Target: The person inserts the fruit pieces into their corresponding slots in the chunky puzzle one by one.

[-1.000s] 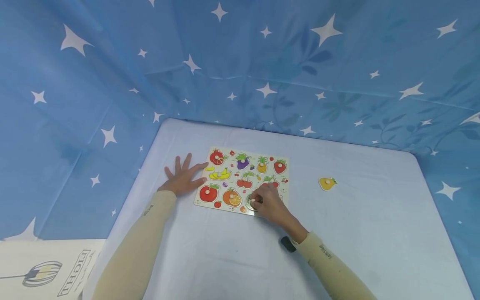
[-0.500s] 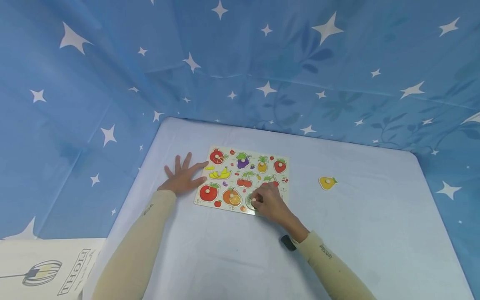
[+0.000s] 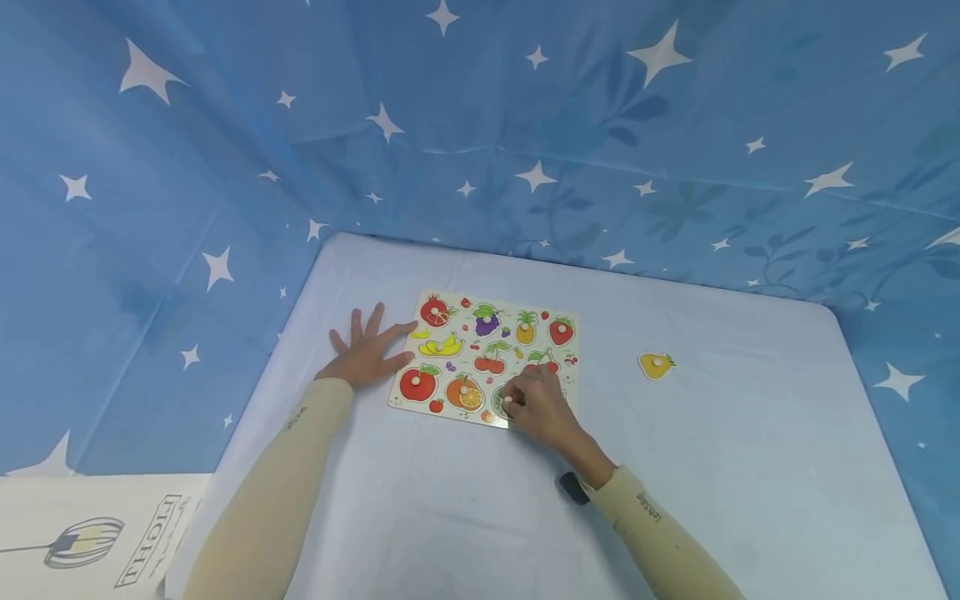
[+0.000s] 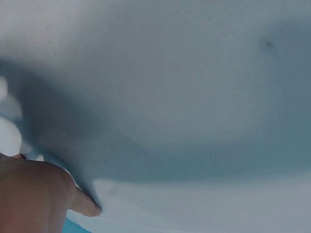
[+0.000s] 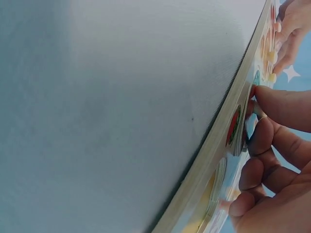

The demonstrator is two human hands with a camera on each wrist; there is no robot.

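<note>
A fruit knob puzzle board (image 3: pixel 512 373) lies on the table, with knobbed pieces such as an apple (image 3: pixel 417 383), an orange (image 3: pixel 465 393) and bananas (image 3: pixel 441 347) in it. My right hand (image 3: pixel 542 407) pinches the knob of a round, green-rimmed puzzle piece (image 3: pixel 498 405) at the board's near right; that hand covers most of it. The right wrist view shows thumb and forefinger meeting above a red and green print (image 5: pixel 234 125). My left hand (image 3: pixel 363 354) lies spread at the board's left edge, thumb and forefinger touching it. A yellow pear piece (image 3: pixel 656 365) sits apart, right of the board.
A white-covered table (image 3: pixel 750 467) bears the board. Blue star-patterned cloth (image 3: pixel 480 125) hangs behind and at the sides. A dark wrist device (image 3: pixel 574 489) is by the right sleeve. A cream printed sheet (image 3: pixel 90 533) shows at the lower left.
</note>
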